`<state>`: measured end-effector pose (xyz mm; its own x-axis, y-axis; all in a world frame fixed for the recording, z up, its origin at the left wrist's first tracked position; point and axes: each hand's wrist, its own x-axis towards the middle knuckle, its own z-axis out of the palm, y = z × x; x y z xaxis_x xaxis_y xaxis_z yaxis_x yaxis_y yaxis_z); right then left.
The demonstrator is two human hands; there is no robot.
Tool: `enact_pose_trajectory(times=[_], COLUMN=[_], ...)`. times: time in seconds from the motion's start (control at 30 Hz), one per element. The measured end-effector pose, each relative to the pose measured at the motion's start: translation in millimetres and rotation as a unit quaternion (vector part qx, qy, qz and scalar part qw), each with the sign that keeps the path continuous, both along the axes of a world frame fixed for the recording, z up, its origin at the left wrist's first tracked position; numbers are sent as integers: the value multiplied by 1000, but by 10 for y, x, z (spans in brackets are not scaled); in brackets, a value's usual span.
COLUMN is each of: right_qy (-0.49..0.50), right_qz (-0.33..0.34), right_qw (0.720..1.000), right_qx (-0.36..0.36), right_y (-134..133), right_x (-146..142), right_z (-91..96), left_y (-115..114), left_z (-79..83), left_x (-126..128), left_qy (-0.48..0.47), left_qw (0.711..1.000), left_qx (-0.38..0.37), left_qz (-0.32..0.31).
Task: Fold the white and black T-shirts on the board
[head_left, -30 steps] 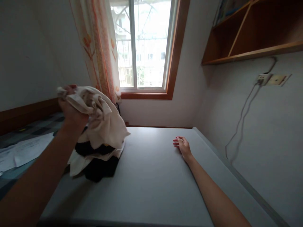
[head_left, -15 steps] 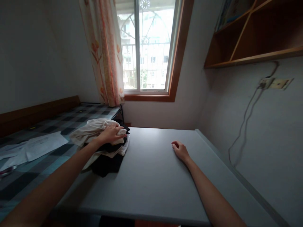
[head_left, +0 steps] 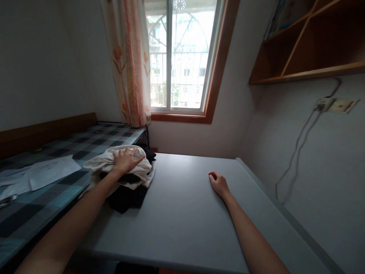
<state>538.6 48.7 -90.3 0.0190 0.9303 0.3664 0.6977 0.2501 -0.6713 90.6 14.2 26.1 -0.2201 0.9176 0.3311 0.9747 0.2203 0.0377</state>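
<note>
On the left side of the table lies a heap of white and black clothes (head_left: 99, 161), crumpled and stacked loosely. My left hand (head_left: 125, 160) rests palm down on the white cloth at the top, its fingers spread. Black fabric (head_left: 128, 199) sticks out from the bottom of the heap towards me. Over on the right half of the table, my right hand (head_left: 219, 183) lies on the surface with its fingers curled in and nothing visible in them. It is well apart from the clothes.
The grey-white table (head_left: 176, 224) meets the right wall. Along its left side is a bed with a checked cover (head_left: 54, 180), with papers (head_left: 48, 173) on it. A cord (head_left: 298, 148) hangs from a wall socket (head_left: 325, 103) below a wooden shelf (head_left: 302, 72).
My left hand has let go of the bunched white cloth at the heap's right side and moved slightly left, fingers now spread on top. The right hand has hardly moved.
</note>
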Motion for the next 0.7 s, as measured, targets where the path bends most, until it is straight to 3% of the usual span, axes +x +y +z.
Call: enact_pose_trajectory(times=[0.1, 0.27, 0.4, 0.5, 0.57, 0.7], right_qy=[1, 9, 13, 0, -17, -59], right_qz=[-12, -25, -23, -11, -4, -5], right_qw=[1000, 1000, 1000, 1000, 999, 996], right_qx=[3, 4, 7, 18, 32, 62], right_y=[-1, 10, 20, 27, 32, 40], right_x=[-6, 1, 16, 44, 82, 182], right_z=[6, -2, -19, -38, -55, -88], left_y=[11, -163, -319, -331, -297, -234], left_z=[-111, -88, -287, -608, -829, -1090], left_x=[20, 299, 865, 1329, 1544, 1673], left_qy=[11, -17, -20, -34, -46, -85], left_qw=[1000, 989, 960, 939, 929, 932], left_qx=[28, 140, 213, 148, 81, 1], left_qz=[-7, -33, -179, -309, -359, -352])
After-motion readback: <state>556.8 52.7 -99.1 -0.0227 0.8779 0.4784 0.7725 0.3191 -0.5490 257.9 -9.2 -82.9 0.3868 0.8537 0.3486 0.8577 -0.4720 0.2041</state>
